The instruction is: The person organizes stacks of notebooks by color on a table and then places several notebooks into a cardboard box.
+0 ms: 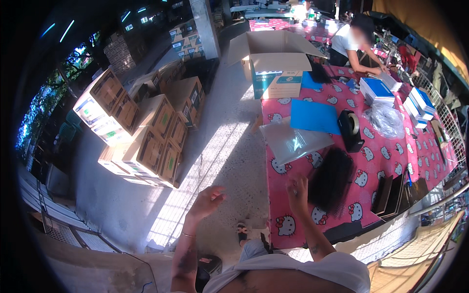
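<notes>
Head view, work table and floor.

Left hand (207, 199): hovering over the bare floor beside the table, fingers loosely curled, gripping nothing and touching nothing.

Right hand (297, 188): hanging over the near edge of the pink patterned tablecloth (293, 205), fingers bent together; whether they are pinching something small I cannot tell, as the picture is blurred there.

Nearest item: a black pile of binding combs or the like (331, 179), lying just beside the right hand, long side running away from the person. It is looking light and springy, with toothed edges likely to snag on one another; I judge it best taken by the long sides, a few pieces together, not by the teeth.

Clear plastic sleeves (293, 141): lying flat beyond the pile, glossy and catching light. Probably slippery and limp, so lifting from a corner would suit.

Blue sheet (314, 116): lying beyond the sleeves.

Black tape dispenser (351, 128): standing to the right of the blue sheet.

Open cardboard box (273, 63): sitting at the far end of the table.

Stacked cartons (141, 127): piled on the floor to the left, well apart from both hands.

Another person (349, 44): bending over blue-covered booklets (376, 90) at the far side.
</notes>
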The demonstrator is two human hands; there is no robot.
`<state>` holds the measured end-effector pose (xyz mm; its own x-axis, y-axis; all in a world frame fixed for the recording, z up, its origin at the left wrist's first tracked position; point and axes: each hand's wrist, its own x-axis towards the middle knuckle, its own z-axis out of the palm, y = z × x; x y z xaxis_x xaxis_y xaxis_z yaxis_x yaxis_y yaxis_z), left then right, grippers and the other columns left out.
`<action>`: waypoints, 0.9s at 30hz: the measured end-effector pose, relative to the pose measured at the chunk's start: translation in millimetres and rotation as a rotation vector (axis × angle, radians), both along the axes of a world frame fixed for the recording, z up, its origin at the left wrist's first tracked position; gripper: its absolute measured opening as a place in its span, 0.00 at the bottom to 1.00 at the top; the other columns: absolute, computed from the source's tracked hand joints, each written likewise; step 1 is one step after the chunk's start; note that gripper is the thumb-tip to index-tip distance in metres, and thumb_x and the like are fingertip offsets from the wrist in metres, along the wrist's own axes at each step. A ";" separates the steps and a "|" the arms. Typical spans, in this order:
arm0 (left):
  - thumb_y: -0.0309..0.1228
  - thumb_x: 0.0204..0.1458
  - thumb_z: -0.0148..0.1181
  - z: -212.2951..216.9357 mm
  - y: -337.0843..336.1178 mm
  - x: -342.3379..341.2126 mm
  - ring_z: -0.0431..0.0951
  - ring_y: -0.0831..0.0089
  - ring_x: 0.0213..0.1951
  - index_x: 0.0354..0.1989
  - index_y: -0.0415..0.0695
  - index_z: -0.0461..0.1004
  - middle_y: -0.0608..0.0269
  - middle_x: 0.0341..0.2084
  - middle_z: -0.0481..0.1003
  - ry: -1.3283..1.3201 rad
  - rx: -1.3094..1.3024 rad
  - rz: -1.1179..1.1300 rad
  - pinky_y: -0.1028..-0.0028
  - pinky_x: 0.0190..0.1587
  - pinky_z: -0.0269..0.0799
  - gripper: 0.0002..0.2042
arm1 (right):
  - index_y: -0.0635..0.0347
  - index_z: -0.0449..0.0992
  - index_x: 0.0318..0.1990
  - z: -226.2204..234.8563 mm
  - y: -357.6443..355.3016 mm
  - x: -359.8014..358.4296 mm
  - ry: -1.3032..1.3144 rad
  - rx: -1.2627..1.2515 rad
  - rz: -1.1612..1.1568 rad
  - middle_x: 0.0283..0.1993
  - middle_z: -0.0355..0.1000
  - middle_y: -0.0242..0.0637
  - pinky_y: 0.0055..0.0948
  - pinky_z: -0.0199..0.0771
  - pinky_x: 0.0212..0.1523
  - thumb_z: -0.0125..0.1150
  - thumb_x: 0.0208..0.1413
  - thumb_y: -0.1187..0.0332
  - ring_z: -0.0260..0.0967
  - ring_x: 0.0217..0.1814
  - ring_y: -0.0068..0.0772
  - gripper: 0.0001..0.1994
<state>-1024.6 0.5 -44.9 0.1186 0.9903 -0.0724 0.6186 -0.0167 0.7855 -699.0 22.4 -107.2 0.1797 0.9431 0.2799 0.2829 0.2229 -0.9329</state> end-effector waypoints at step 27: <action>0.29 0.57 0.61 193.0 568.4 -73.9 0.78 0.61 0.48 0.55 0.42 0.71 0.54 0.45 0.76 0.075 0.385 -0.886 0.64 0.50 0.73 0.18 | 0.65 0.74 0.51 315.5 356.9 -46.2 -0.495 0.301 0.135 0.53 0.72 0.48 0.40 0.67 0.56 0.64 0.52 0.60 0.70 0.55 0.45 0.22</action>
